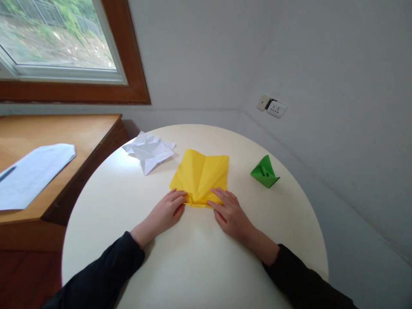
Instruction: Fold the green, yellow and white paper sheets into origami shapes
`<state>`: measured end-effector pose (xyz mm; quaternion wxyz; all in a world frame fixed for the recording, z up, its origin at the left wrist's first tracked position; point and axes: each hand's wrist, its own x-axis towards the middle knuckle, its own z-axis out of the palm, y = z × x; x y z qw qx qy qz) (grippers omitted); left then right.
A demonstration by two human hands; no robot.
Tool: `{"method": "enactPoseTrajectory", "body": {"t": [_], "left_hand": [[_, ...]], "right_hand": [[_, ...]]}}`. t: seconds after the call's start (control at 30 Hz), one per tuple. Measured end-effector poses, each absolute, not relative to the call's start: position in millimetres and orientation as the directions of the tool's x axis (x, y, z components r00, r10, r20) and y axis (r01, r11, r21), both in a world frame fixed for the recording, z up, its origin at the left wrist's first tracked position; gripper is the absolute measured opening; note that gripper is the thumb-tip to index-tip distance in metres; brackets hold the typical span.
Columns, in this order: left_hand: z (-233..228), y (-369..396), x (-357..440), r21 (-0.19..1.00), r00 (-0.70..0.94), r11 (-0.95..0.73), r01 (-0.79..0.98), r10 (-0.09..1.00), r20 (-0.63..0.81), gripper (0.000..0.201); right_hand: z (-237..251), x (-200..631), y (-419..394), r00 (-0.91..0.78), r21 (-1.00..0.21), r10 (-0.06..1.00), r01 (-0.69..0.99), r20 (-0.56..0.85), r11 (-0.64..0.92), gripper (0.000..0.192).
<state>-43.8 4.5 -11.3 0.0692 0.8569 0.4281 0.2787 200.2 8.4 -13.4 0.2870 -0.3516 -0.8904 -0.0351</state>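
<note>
head: left hand (167, 210), right hand (230, 212) press yellow paper (201, 174); no legible writing.

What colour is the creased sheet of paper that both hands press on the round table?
Yellow creased paper sheet, clearest in the head view.

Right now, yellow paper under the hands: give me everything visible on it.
The yellow paper is one sheet, partly folded, with creases fanning out from its near edge toward the far corners. It lies nearly flat on the round white table, near the middle. The left hand and right hand press fingertips on its near edge, where a small fold is bunched. Nothing else touches it.
</note>
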Motion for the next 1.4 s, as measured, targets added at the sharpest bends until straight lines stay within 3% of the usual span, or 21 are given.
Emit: {"method": "enactPoseTrajectory", "body": {"t": [0.3,0.67,0.93,1.4], "left_hand": [[-9.7,-5.9,-36.1,0.281,0.593,-0.641,0.715,0.768,0.242,0.043],[-1.6,-11.2,-25.2,0.165,0.657,-0.653,0.739,0.753,0.038,0.06],[-4.3,-6.0,-25.4,0.139,0.639,-0.643,0.753,0.765,0.078,0.058],[-9.9,33.1,-38.9,0.244,0.533,-0.593,0.767,0.801,0.272,0.034]], "right_hand": [[-10.4,197.2,14.5,-0.677,-0.242,0.619,0.573,0.399,0.783,0.04],[-6.3,195.2,18.1,-0.7,-0.242,0.673,0.629,0.238,0.739,0.048],[-2.3,192.3,23.0,-0.69,-0.222,0.71,0.677,0.14,0.702,0.052],[-15.1,194.1,52.9,-0.623,-0.291,0.716,0.654,0.316,0.698,0.039]]}}
